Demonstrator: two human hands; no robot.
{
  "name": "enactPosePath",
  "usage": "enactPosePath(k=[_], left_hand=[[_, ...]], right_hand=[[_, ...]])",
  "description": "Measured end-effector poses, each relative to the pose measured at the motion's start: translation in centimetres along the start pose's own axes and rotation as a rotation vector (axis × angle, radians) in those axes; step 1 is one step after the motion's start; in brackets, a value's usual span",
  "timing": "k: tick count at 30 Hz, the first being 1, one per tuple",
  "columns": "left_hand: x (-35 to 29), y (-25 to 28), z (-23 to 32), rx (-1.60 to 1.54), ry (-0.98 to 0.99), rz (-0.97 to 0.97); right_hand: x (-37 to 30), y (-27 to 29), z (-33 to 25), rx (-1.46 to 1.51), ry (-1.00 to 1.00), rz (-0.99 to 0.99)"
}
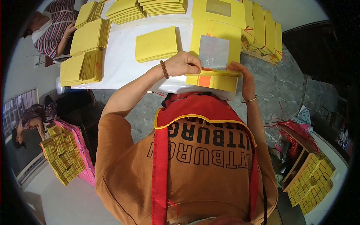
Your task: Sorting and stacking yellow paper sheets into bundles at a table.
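Just right of upper center, silver-patched yellow paper lies on the white tabletop — the left hand pinches a folded strip in its fingers; the right hand reaches its right end — fingers pinching or not, I cannot tell.

You have matt yellow paper at upper centre, its silvery patch glossy; your red apron is matt cloth; the grey floor, right of centre, looks smooth and polished.
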State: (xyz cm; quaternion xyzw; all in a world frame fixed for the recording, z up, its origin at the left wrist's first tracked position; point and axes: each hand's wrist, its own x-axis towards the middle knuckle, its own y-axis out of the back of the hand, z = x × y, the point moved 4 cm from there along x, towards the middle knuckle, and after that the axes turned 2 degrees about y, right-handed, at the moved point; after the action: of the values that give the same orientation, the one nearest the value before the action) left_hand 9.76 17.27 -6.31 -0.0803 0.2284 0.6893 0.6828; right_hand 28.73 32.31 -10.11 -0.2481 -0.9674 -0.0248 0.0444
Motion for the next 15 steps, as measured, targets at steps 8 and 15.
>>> enactPosePath(k=[8,15], left_hand=[[-0.4,0.2,0.1,-0.049,-0.014,0.017],[-2.0,1.0,1.5,1.06,-0.516,0.501]], right_hand=[[0.5,-0.1,-0.8,-0.483,0.264,-0.105],[0.9,0.4,0.2,0.014,-0.119,0.047]])
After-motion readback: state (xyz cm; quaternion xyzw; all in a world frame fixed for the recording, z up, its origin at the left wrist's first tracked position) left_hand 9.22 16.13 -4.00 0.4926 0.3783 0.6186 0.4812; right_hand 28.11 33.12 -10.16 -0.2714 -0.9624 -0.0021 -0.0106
